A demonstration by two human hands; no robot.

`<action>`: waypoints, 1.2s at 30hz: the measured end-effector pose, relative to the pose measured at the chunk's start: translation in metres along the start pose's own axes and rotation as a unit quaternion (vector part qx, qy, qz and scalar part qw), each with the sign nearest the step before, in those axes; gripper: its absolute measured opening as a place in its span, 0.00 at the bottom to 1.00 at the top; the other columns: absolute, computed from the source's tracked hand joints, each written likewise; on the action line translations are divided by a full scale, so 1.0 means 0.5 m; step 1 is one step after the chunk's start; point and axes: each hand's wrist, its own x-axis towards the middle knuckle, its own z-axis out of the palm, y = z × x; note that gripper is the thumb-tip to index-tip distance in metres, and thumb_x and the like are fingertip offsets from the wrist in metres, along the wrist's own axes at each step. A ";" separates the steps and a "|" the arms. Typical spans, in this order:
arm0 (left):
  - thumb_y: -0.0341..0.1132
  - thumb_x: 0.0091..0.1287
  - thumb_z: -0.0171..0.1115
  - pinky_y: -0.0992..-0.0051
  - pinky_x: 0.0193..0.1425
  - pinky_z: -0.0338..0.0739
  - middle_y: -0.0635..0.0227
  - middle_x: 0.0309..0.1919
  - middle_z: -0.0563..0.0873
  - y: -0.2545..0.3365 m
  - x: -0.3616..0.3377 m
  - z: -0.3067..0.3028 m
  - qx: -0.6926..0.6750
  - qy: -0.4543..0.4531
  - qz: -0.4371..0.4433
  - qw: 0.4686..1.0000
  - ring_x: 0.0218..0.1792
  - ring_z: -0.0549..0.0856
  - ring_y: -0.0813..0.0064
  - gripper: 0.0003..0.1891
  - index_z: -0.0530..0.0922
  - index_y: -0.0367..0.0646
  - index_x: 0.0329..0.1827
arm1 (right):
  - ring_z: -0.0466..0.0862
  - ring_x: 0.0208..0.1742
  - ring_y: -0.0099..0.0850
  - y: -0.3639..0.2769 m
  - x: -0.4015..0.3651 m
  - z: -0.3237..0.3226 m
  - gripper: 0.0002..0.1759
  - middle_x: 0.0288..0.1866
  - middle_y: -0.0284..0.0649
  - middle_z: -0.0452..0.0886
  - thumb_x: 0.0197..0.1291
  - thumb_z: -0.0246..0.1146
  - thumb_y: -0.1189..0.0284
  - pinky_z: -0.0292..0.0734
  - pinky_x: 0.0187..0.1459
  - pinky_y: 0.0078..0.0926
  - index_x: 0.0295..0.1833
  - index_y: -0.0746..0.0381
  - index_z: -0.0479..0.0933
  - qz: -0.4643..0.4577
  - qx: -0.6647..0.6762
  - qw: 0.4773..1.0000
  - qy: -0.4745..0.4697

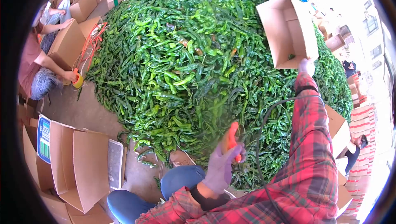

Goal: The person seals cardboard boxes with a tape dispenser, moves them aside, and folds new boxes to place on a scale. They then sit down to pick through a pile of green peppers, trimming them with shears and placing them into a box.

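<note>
My left hand [220,168], in a pale purple glove, is closed round an orange-red elongated thing [233,135]. What kind of thing it is I cannot make out; the area beyond it is blurred. Close below lies the big heap of green peppers [177,71]. Stretched far forward, my right hand [306,66], also gloved, grips the near corner of an open cardboard box [281,32]. That box is tilted over the right side of the heap, its opening towards me. A small green pepper [291,56] lies inside it.
At the left, one person holds a yellow tape roll [78,79] beside a cardboard box [68,44]. More open cartons [88,166] stand at the lower left near a grey scale-like platform [116,162]. A dark cable [259,141] loops past my right arm. Stacked red-and-white boxes [361,141] line the right.
</note>
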 end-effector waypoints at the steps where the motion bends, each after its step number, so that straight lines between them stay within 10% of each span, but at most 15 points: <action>1: 0.30 0.67 0.66 0.82 0.38 0.74 0.71 0.37 0.78 -0.008 0.017 -0.018 0.013 0.009 0.006 1.000 0.32 0.78 0.80 0.36 0.61 0.43 0.78 | 0.86 0.47 0.52 0.008 -0.008 -0.046 0.25 0.45 0.55 0.86 0.63 0.51 0.62 0.79 0.51 0.46 0.62 0.63 0.76 -0.037 0.009 0.999 0.017; 4: 0.29 0.67 0.65 0.83 0.34 0.73 0.71 0.36 0.78 0.010 0.007 0.000 0.013 0.048 0.056 0.997 0.31 0.78 0.80 0.35 0.63 0.46 0.77 | 0.86 0.45 0.52 0.046 -0.046 -0.205 0.25 0.43 0.56 0.85 0.65 0.51 0.65 0.78 0.51 0.47 0.64 0.64 0.75 -0.176 -0.041 0.982 0.055; 5: 0.27 0.65 0.65 0.73 0.38 0.79 0.66 0.39 0.81 0.014 0.007 -0.018 0.003 -0.006 0.097 0.995 0.36 0.82 0.73 0.20 0.72 0.39 0.59 | 0.86 0.41 0.52 0.063 -0.077 -0.248 0.25 0.43 0.59 0.84 0.66 0.50 0.68 0.79 0.48 0.46 0.66 0.66 0.73 -0.238 -0.028 0.967 0.090; 11: 0.28 0.66 0.65 0.76 0.40 0.77 0.69 0.42 0.81 0.026 -0.094 0.112 0.232 -0.038 0.332 0.913 0.36 0.80 0.78 0.25 0.71 0.41 0.66 | 0.77 0.26 0.21 0.109 -0.386 -0.496 0.26 0.31 0.38 0.80 0.69 0.50 0.70 0.78 0.30 0.26 0.68 0.70 0.71 -0.117 0.236 0.958 -0.114; 16: 0.28 0.67 0.65 0.78 0.42 0.75 0.69 0.40 0.82 0.011 -0.198 0.140 0.239 -0.006 0.481 0.843 0.36 0.80 0.80 0.15 0.76 0.38 0.55 | 0.76 0.28 0.19 0.173 -0.565 -0.613 0.23 0.35 0.37 0.80 0.71 0.52 0.69 0.76 0.30 0.23 0.66 0.66 0.75 -0.058 0.346 0.922 -0.165; 18: 0.28 0.67 0.66 0.78 0.45 0.76 0.71 0.40 0.82 0.008 -0.205 0.095 0.300 0.048 0.507 0.807 0.37 0.80 0.82 0.15 0.77 0.39 0.56 | 0.83 0.34 0.27 0.165 -0.625 -0.663 0.21 0.42 0.43 0.85 0.71 0.53 0.71 0.81 0.39 0.28 0.66 0.65 0.75 -0.089 0.194 0.967 -0.135; 21: 0.27 0.66 0.67 0.78 0.44 0.75 0.72 0.40 0.82 0.014 -0.200 0.062 0.256 -0.030 0.416 0.872 0.37 0.80 0.82 0.15 0.77 0.40 0.55 | 0.80 0.65 0.47 0.185 -0.662 -0.663 0.22 0.64 0.53 0.79 0.67 0.52 0.79 0.74 0.65 0.36 0.65 0.64 0.75 -0.320 0.187 0.929 0.006; 28: 0.42 0.77 0.55 0.70 0.57 0.81 0.64 0.56 0.82 0.129 0.052 -0.008 0.243 -0.174 0.382 0.874 0.50 0.84 0.69 0.22 0.72 0.39 0.68 | 0.75 0.69 0.53 0.214 -0.614 -0.700 0.31 0.72 0.57 0.70 0.55 0.54 0.89 0.71 0.68 0.41 0.66 0.62 0.75 -0.482 0.145 0.842 0.191; 36: 0.33 0.68 0.65 0.72 0.53 0.80 0.66 0.48 0.85 0.129 0.133 0.107 0.285 -0.119 0.405 0.861 0.46 0.85 0.71 0.18 0.78 0.39 0.60 | 0.70 0.74 0.53 0.164 -0.511 -0.627 0.33 0.73 0.57 0.68 0.56 0.51 0.91 0.67 0.72 0.39 0.68 0.62 0.74 -0.478 0.199 0.806 0.286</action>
